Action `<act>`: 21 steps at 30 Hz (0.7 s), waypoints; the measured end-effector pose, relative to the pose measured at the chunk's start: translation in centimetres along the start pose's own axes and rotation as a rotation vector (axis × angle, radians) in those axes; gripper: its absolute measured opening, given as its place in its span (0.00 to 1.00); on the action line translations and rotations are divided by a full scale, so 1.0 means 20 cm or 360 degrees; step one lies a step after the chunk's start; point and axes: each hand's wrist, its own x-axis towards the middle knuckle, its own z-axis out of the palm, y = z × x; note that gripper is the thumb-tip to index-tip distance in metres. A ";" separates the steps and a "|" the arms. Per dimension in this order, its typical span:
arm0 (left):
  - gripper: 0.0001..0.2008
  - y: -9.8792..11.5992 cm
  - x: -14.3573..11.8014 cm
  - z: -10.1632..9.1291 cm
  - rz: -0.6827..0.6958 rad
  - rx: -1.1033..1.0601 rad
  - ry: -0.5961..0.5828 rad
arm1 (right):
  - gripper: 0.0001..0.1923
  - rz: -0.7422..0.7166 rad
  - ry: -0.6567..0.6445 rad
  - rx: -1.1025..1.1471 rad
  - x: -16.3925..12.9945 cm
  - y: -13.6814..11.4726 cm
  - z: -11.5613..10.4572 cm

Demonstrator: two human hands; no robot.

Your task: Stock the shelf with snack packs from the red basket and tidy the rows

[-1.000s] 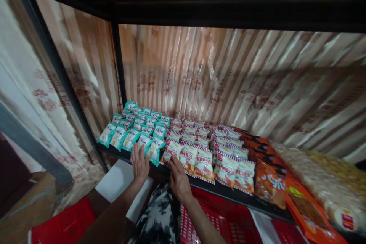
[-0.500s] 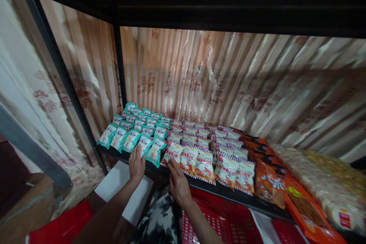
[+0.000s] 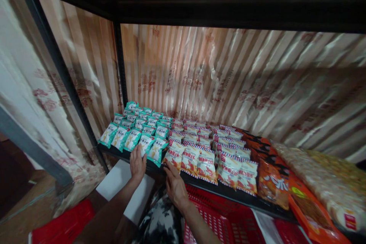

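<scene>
On the shelf's left end stand rows of small teal snack bags (image 3: pixel 132 139). My left hand (image 3: pixel 138 163), fingers stretched out, rests against the lower front of a teal bag (image 3: pixel 146 145) in the front row. My right hand (image 3: pixel 175 188) is at the shelf's front edge, with its fingers extended and partly bent. Its fingertips are by the gap between the rightmost teal bag (image 3: pixel 157 150) and the first white-and-orange snack bag (image 3: pixel 174 155). Whether they touch either bag is unclear. Neither hand is seen holding anything.
Orange bags (image 3: pixel 273 183) and large clear bags (image 3: pixel 317 183) fill the shelf's right side. A dark upper shelf (image 3: pixel 200 0) hangs above. Below are a red basket (image 3: pixel 208 221), a white box (image 3: pixel 114 179) and a red container (image 3: pixel 63 223). A dark post (image 3: pixel 61 72) rises at left.
My right hand has moved slightly left along the shelf edge, from the first white-and-orange bag toward the gap beside the teal bags. My left hand stays at the front teal bag. The view has shifted slightly.
</scene>
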 end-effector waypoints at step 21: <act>0.20 0.04 -0.23 -0.06 0.0056 -0.0181 -0.0120 | 0.29 -0.0150 -0.0381 0.0007 0.16 -0.11 0.11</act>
